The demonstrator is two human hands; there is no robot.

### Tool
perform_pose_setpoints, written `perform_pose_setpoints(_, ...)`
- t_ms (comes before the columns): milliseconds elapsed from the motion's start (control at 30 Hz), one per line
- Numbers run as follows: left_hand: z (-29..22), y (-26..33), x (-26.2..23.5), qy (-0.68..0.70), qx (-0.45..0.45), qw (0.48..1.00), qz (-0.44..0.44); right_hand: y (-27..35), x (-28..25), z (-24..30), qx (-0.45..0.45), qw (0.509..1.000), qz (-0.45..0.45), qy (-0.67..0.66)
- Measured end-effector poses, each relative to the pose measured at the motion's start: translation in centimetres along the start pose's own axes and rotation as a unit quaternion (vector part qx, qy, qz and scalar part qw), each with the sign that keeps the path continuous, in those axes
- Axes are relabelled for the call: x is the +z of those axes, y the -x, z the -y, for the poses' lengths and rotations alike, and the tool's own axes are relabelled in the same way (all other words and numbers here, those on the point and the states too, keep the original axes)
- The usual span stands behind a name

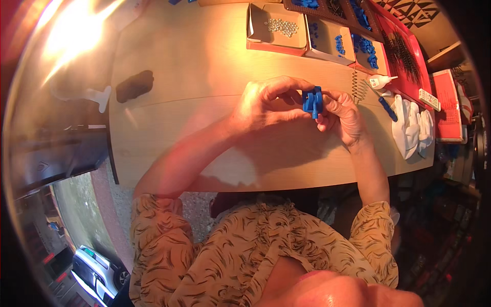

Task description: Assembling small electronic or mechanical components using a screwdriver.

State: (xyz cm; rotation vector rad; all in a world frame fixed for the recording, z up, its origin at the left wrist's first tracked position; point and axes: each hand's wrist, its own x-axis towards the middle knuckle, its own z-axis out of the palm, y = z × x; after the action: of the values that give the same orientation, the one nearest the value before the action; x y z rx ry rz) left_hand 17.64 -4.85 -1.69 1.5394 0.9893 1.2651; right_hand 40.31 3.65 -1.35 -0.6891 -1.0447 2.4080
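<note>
We see a pale wooden tabletop (194, 66) carrying open cardboard boxes (276, 28) of small parts, a metal spring (354, 84), a white glue bottle (379, 81), white cloth (411, 128) and a dark lump (134, 85).

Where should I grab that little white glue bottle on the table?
Probably around the round white body of the glue bottle, coming from above. It lies on its side with the thin nozzle pointing right, near the coiled spring, so the body is the widest, easiest part.

Matt blue plastic part (312, 101) at frame centre; smooth pale wood-grain table (194, 66); soft white cloth (410, 128) at right; shiny metal balls (281, 26) in an upper cardboard box (255, 23).
</note>
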Motion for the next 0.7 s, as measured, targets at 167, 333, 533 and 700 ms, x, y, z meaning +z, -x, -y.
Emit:
perform_pose_setpoints(167, -2.9, -1.1, -1.4, -0.114, -0.013, 0.993, 0.033, 0.1, -0.1, 0.5, -0.024, 1.000, -0.007, 0.001)
perform_pose_setpoints(333, -3.5, -6.2, -6.7, -0.458, 0.030, 0.888, -0.037, -0.3, -1.0, 0.8, -0.050, 0.994, -0.099, 0.016)
perform_pose_setpoints(533, 0.3, -13.5, -9.4, -0.652, -0.025, 0.758, -0.008, -0.8, -1.3, 0.7, -0.045, 0.997, -0.055, 0.016)
perform_pose_setpoints(700, 2.0, -14.7, -9.3, -0.676, -0.061, 0.734, 0.015, -1.3, -2.8, 0.4, -0.049, 0.999, -0.010, -0.005)
